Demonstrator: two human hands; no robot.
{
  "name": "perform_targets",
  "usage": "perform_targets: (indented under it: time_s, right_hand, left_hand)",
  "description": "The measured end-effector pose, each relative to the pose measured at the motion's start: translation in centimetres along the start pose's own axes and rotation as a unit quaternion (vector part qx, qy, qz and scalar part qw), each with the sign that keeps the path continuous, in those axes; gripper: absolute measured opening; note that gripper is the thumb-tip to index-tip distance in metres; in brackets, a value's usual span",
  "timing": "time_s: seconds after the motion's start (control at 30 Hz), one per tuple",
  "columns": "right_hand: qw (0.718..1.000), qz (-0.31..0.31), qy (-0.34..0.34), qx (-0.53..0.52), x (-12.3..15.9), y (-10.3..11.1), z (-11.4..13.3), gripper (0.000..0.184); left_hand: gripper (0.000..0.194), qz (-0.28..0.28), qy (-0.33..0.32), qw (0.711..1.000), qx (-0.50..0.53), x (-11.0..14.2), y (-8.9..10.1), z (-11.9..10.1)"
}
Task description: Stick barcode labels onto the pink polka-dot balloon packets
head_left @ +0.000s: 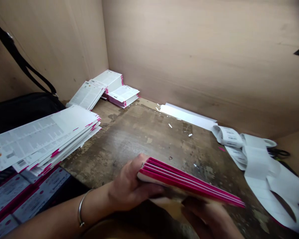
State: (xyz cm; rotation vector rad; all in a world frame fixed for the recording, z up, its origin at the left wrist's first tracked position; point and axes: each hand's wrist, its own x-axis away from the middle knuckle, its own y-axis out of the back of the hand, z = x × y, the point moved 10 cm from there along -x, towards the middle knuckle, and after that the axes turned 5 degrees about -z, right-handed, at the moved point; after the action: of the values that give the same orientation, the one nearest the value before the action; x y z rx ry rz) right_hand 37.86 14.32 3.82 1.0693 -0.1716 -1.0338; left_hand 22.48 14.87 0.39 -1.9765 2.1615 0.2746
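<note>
A thin stack of flat folded cartons (189, 182) with magenta edges is held over the front of the table, its edges facing up and away from me. My left hand (132, 186) is closed around its left end, with the thumb underneath. My right hand (209, 215) is beneath the right half, its fingers bent against the underside and partly hidden in shadow. A silvery bracelet (81, 209) circles my left wrist.
Fanned white printed cartons (52, 132) overhang the table's left edge above packed boxes (40, 196). More carton stacks (109, 83) stand in the back corner. A white strip (189, 116) lies along the wooden wall. Curled label rolls (256, 156) and black scissors (279, 152) are at right. A black bag (27, 106) sits left.
</note>
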Motion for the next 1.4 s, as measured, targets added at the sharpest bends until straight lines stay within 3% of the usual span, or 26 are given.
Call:
perform_targets:
  time_s: [0.2, 0.3, 0.4, 0.47, 0.57, 0.7, 0.77, 0.83, 0.9, 0.97, 1.07, 1.13, 1.2, 1.27, 1.33, 1.4]
  right_hand:
    - [0.997, -0.006, -0.029, -0.065, 0.0, -0.7, -0.8, 0.014]
    - [0.993, -0.009, -0.050, -0.103, 0.2, -0.8, -1.7, 0.015]
    - [0.986, 0.010, -0.098, -0.132, 0.7, -1.4, -3.6, 0.026]
    - [0.972, 0.029, -0.146, -0.180, 1.4, -2.2, -5.0, 0.031]
    - [0.929, 0.032, -0.233, -0.285, 2.5, -3.9, -7.1, 0.034]
    - [0.885, 0.059, -0.301, -0.349, 2.9, -4.9, -8.4, 0.035]
    - [0.892, 0.067, -0.307, -0.325, 2.4, -3.5, -8.8, 0.032]
    - [0.909, 0.019, -0.308, -0.281, 1.7, -0.4, -9.6, 0.029]
    - [0.908, -0.023, -0.325, -0.264, 1.5, 1.7, -9.9, 0.028]
    - [0.887, 0.013, -0.361, -0.286, 1.8, 1.0, -9.5, 0.030]
    - [0.859, 0.131, -0.384, -0.313, 2.0, -2.6, -7.7, 0.032]
    - [0.871, 0.171, -0.349, -0.300, 1.2, -3.5, -6.8, 0.029]
    - [0.891, 0.176, -0.308, -0.284, 0.1, -2.9, -6.5, 0.027]
    - [0.891, 0.158, -0.299, -0.304, -0.6, -1.7, -6.7, 0.028]
    - [0.864, 0.119, -0.325, -0.365, -0.6, -0.8, -7.1, 0.030]
    - [0.811, 0.099, -0.379, -0.434, 0.3, -1.2, -7.6, 0.029]
  left_hand:
    - [0.041, 0.061, 0.058, 0.993, 0.084, 0.0, -1.5, 3.9]
    - [0.036, 0.044, 0.075, 0.990, 0.107, -0.3, -1.7, 4.1]
    - [0.035, -0.006, 0.135, 0.982, 0.132, -0.6, -1.1, 4.0]
    - [0.038, -0.015, 0.184, 0.969, 0.164, -0.3, -1.3, 4.1]
    - [0.033, 0.006, 0.233, 0.946, 0.226, 0.5, -2.1, 4.2]
    - [0.029, -0.031, 0.270, 0.934, 0.230, 1.2, -1.8, 5.4]
    - [0.030, -0.049, 0.284, 0.930, 0.228, 1.4, -1.7, 6.1]
    - [0.031, -0.065, 0.301, 0.925, 0.223, 1.7, -1.5, 6.8]
    - [0.031, -0.079, 0.314, 0.922, 0.214, 1.8, -1.2, 7.3]
    - [0.030, -0.087, 0.319, 0.921, 0.206, 1.9, -1.1, 7.6]
    - [0.027, -0.090, 0.311, 0.925, 0.198, 1.9, -1.1, 7.7]
    - [0.026, -0.087, 0.309, 0.929, 0.186, 1.9, -1.1, 7.9]
    - [0.026, -0.086, 0.308, 0.931, 0.174, 2.0, -1.0, 8.0]
    - [0.027, -0.086, 0.306, 0.932, 0.173, 2.0, -0.8, 8.1]
    - [0.028, -0.088, 0.308, 0.931, 0.178, 2.1, -0.7, 8.2]
    - [0.028, -0.093, 0.312, 0.929, 0.176, 2.1, -0.5, 8.3]
